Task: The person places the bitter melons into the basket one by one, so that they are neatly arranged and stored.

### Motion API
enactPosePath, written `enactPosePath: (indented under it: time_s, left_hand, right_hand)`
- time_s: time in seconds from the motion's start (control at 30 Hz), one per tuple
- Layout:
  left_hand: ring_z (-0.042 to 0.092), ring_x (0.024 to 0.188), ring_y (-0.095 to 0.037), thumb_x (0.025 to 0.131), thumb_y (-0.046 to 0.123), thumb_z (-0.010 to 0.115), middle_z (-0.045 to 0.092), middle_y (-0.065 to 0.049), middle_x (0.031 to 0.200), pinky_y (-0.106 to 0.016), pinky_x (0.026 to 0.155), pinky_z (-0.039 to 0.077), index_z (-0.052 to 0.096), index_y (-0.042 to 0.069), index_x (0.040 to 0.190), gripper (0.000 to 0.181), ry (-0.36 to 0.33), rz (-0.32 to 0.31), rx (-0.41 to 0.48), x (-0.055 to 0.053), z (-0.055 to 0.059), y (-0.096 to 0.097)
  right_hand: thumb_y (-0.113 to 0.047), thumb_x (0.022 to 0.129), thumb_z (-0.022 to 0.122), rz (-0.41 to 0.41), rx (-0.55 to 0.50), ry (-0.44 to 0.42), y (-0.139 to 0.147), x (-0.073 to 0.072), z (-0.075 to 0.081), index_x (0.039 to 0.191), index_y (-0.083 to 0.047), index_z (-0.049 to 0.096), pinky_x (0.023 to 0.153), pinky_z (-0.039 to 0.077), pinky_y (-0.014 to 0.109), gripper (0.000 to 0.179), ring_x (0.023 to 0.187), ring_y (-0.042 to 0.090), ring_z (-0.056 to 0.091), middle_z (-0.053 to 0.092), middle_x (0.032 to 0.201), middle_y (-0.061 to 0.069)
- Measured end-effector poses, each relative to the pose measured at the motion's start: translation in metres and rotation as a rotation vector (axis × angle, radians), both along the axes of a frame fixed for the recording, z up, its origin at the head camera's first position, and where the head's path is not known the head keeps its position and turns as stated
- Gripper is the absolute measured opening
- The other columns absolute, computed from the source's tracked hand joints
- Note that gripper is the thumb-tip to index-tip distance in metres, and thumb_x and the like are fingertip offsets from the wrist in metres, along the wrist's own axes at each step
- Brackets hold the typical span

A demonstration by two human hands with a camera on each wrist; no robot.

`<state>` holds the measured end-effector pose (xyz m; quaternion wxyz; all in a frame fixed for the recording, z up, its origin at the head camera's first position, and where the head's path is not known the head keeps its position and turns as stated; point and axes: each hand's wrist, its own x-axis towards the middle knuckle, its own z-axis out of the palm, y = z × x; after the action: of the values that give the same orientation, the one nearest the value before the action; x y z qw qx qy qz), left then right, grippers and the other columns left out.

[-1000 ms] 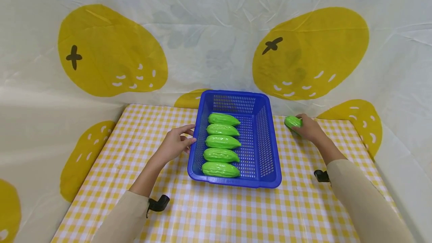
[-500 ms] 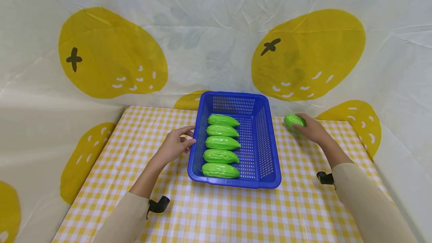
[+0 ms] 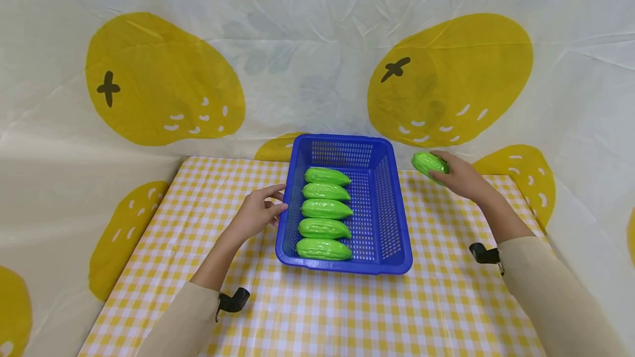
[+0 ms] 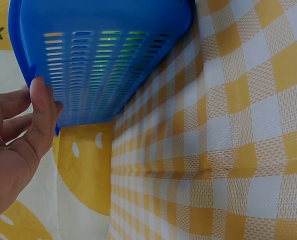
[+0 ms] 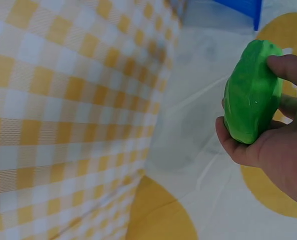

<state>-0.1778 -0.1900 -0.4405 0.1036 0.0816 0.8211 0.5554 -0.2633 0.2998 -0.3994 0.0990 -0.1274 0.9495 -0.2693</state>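
In the head view my right hand (image 3: 458,176) holds a bright green, ridged bitter melon (image 3: 424,165) above the table's back right part. From the right wrist view, its thumb and fingers curl round the bitter melon (image 5: 253,92). My left hand (image 3: 258,211) touches the left side of a blue plastic basket (image 3: 392,203). In the left wrist view its fingertips (image 4: 38,92) lie against the basket's outer wall, just at the rim, with relaxed fingers. Several like bitter melons (image 3: 326,209) lie in a column along the basket's left half, pointed ends to the right.
A yellow-and-white checked cloth (image 3: 317,313) covers the table. Behind it hangs a pale sheet (image 3: 307,70) printed with large yellow fruit, close to the basket's back edge. A small black camera (image 3: 233,300) is strapped to each wrist.
My right hand has lifted the bitter melon from the tabletop at the back right, tilting it slightly. My left hand and the basket have stayed in place.
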Motion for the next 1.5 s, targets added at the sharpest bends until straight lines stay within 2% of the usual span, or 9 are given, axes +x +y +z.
enactPosePath:
  time_s: [0.2, 0.4, 0.57, 0.73, 0.93, 1.1, 1.3, 1.5]
  left_hand:
    - [0.068, 0.068, -0.016, 0.100, 0.004, 0.066, 0.063, -0.025, 0.127, -0.056, 0.068, 0.064, 0.051, 0.005, 0.152, 0.054, 0.001, -0.005, -0.001, -0.001, -0.001, 0.000]
    - [0.068, 0.067, -0.016, 0.100, 0.004, 0.066, 0.063, -0.025, 0.126, -0.059, 0.069, 0.064, 0.051, 0.005, 0.152, 0.054, 0.003, -0.001, -0.012, 0.000, -0.001, 0.000]
    - [0.068, 0.067, -0.016, 0.100, 0.004, 0.066, 0.062, -0.025, 0.126, -0.059, 0.070, 0.063, 0.051, 0.005, 0.152, 0.054, 0.001, 0.000, -0.015, 0.001, 0.000, 0.000]
    - [0.067, 0.068, -0.016, 0.100, 0.004, 0.066, 0.062, -0.025, 0.127, -0.058, 0.069, 0.064, 0.051, 0.005, 0.152, 0.054, -0.006, 0.005, -0.027, 0.001, 0.001, 0.000]
    - [0.068, 0.067, -0.016, 0.100, 0.003, 0.066, 0.062, -0.024, 0.127, -0.059, 0.070, 0.064, 0.051, 0.005, 0.152, 0.054, -0.014, 0.008, -0.014, 0.001, 0.001, 0.000]
    - [0.067, 0.067, -0.016, 0.100, 0.004, 0.066, 0.061, -0.024, 0.128, -0.055, 0.068, 0.065, 0.051, 0.005, 0.152, 0.054, -0.015, 0.006, -0.008, 0.000, -0.001, 0.000]
    - [0.067, 0.067, -0.016, 0.101, 0.004, 0.066, 0.061, -0.024, 0.128, -0.056, 0.068, 0.065, 0.051, 0.006, 0.152, 0.054, -0.021, 0.007, -0.006, 0.000, -0.001, 0.000]
    - [0.067, 0.066, -0.017, 0.100, 0.004, 0.066, 0.061, -0.024, 0.128, -0.055, 0.068, 0.065, 0.051, 0.005, 0.152, 0.054, -0.015, 0.004, -0.007, 0.001, 0.000, 0.001]
  right_hand:
    - [-0.033, 0.110, 0.049, 0.006, -0.007, -0.001, -0.012, 0.001, 0.022, 0.161, 0.005, 0.024, 0.089, 0.051, 0.061, 0.068, 0.118, 0.047, 0.053, 0.043, 0.147, 0.036]
    - [-0.034, 0.109, 0.050, 0.005, 0.014, 0.002, -0.030, -0.005, 0.038, 0.159, 0.006, 0.028, 0.087, 0.053, 0.057, 0.068, 0.113, 0.043, 0.056, 0.050, 0.142, 0.033]
    - [-0.031, 0.108, 0.052, 0.033, -0.003, -0.003, -0.048, -0.015, 0.048, 0.158, 0.007, 0.030, 0.088, 0.053, 0.055, 0.067, 0.113, 0.041, 0.057, 0.051, 0.141, 0.031]
    - [-0.021, 0.107, 0.055, 0.090, -0.024, 0.053, -0.063, -0.029, 0.055, 0.156, 0.005, 0.037, 0.086, 0.052, 0.049, 0.059, 0.106, 0.036, 0.057, 0.057, 0.134, 0.026]
    - [-0.018, 0.105, 0.058, 0.122, -0.041, 0.066, -0.082, -0.042, 0.064, 0.152, 0.006, 0.042, 0.092, 0.052, 0.053, 0.055, 0.109, 0.038, 0.057, 0.058, 0.133, 0.027]
    - [-0.018, 0.102, 0.065, 0.142, -0.020, 0.087, -0.099, -0.050, 0.066, 0.151, 0.002, 0.046, 0.097, 0.051, 0.054, 0.056, 0.114, 0.038, 0.056, 0.058, 0.136, 0.024]
    - [-0.014, 0.100, 0.067, 0.200, -0.044, 0.076, -0.122, -0.060, 0.058, 0.145, 0.003, 0.050, 0.105, 0.050, 0.055, 0.051, 0.118, 0.037, 0.056, 0.059, 0.136, 0.023]
    - [-0.013, 0.097, 0.068, 0.240, -0.016, 0.095, -0.145, -0.067, 0.046, 0.141, 0.001, 0.054, 0.095, 0.051, 0.050, 0.048, 0.109, 0.035, 0.057, 0.062, 0.132, 0.022]
